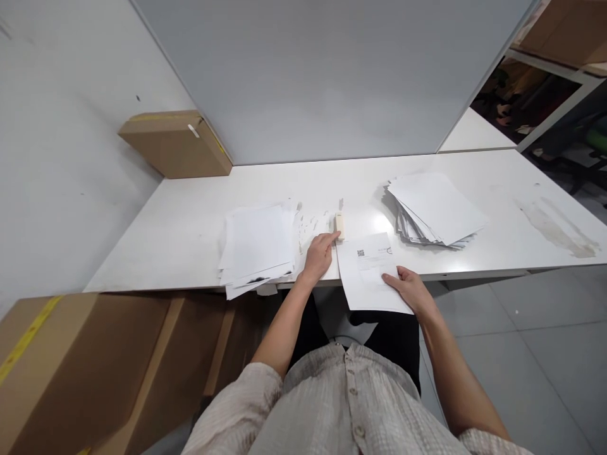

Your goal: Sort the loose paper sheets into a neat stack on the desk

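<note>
Pale shirt (327,404) before the worktop (184,215), printed sheet (370,287) in the right hand (411,289)

The right hand is closed on the right side of the printed sheet, with the thumb lying on top. This sheet lies partly on the worktop and reaches over its near edge; a square code (361,253) is printed near its top. The left hand (318,258) has its fingers partly bent, and the forefinger touches the near end of a small cream block (339,225), perhaps a stapler; I cannot tell whether it grips it. To the left lies a paper stack (258,240), to the right a thicker, uneven pile (436,205). One cardboard box (175,145) stands at the far left.
</note>
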`<state>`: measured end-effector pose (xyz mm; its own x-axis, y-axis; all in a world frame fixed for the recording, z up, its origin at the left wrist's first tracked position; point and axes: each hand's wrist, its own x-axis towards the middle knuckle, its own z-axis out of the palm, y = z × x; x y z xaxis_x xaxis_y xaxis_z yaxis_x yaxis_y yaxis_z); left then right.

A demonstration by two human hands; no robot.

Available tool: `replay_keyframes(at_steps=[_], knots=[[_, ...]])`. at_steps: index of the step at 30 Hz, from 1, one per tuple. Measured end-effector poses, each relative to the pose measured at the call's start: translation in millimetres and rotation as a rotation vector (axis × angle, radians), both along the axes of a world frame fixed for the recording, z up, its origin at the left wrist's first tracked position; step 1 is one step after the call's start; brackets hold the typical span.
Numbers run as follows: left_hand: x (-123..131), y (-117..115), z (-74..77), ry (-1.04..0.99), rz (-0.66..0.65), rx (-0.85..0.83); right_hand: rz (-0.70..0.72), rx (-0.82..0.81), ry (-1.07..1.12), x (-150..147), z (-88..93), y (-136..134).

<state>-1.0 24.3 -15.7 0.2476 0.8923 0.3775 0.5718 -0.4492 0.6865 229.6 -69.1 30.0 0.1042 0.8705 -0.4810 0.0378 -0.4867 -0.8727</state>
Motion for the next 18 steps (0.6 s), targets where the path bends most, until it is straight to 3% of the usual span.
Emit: replay_keyframes(at_steps=[10, 18], knots=[[1, 0, -2.5, 0.081, 0.015, 0.016, -0.039, -0.035, 0.006, -5, 9.2, 2], [5, -1, -5.2, 0.186, 0.051, 0.045, -0.033, -0.019, 0.007, -3, -1.1, 3]])
